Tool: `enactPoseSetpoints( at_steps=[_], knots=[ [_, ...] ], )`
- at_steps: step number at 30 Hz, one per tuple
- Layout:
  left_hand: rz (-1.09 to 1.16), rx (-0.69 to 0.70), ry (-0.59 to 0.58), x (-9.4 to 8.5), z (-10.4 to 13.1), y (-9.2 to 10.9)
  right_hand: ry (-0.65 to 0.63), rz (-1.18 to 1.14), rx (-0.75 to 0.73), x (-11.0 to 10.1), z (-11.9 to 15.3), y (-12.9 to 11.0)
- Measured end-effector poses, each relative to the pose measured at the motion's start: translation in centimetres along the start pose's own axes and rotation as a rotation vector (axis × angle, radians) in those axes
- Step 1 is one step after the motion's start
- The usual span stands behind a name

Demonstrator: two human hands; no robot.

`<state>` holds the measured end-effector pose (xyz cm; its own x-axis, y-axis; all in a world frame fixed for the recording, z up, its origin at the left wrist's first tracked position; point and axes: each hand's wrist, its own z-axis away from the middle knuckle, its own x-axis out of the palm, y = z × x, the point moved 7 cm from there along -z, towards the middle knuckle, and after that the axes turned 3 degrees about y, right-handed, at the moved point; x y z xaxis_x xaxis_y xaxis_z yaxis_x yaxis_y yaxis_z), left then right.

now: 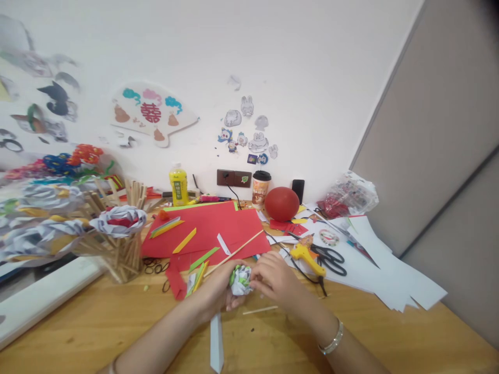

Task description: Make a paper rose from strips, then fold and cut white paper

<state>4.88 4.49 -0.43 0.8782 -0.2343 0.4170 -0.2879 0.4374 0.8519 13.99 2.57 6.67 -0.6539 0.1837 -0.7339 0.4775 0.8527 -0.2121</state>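
Note:
A small crumpled paper flower, white with green parts [240, 280], rests in my left hand [218, 291], whose fingers curl under and around it. My right hand [271, 275] is at the flower's right side, its thumb and fingers pinched together at the petals; whatever is between them is hidden. Below my left hand a white paper strip [217, 345] hangs or lies pointing toward me. A thin wooden stick [234, 253] slants up to the right behind the hands, over red paper sheets [210, 221]. Another short stick [260, 310] lies on the table just below my right hand.
Yellow glue gun [307, 259] and black scissors [331, 259] lie right, by white paper [390, 259]. Behind stand a red balloon-like object [281, 203], a lidded cup [260, 189] and a yellow bottle [178, 185]. Left are a container of sticks [127, 259] and paper flowers [50, 200].

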Motion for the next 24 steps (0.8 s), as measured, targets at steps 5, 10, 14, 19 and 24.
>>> enactPoseSetpoints(
  at_steps=[5, 10, 14, 19, 24],
  knots=[
    [0.01, 0.001, 0.047, -0.3, 0.0, 0.0, 0.052, 0.132, -0.165, 0.0, 0.0, -1.1],
    [0.063, -0.013, 0.059, -0.3, 0.1, 0.0, 0.078, 0.325, -0.281, 0.3, 0.5, -2.4],
    [0.083, -0.034, 0.025, -0.2, 0.2, 0.0, 0.115, 0.318, -0.299, -0.1, 0.8, -2.8],
    [0.097, -0.025, -0.043, -0.5, 0.1, 0.0, 0.274, 0.071, -0.064, -2.2, 0.5, -1.0],
    [0.109, -0.024, -0.123, -0.4, -0.2, 0.0, 0.198, -0.032, -0.067, -2.0, 0.2, -0.9]
  ],
)
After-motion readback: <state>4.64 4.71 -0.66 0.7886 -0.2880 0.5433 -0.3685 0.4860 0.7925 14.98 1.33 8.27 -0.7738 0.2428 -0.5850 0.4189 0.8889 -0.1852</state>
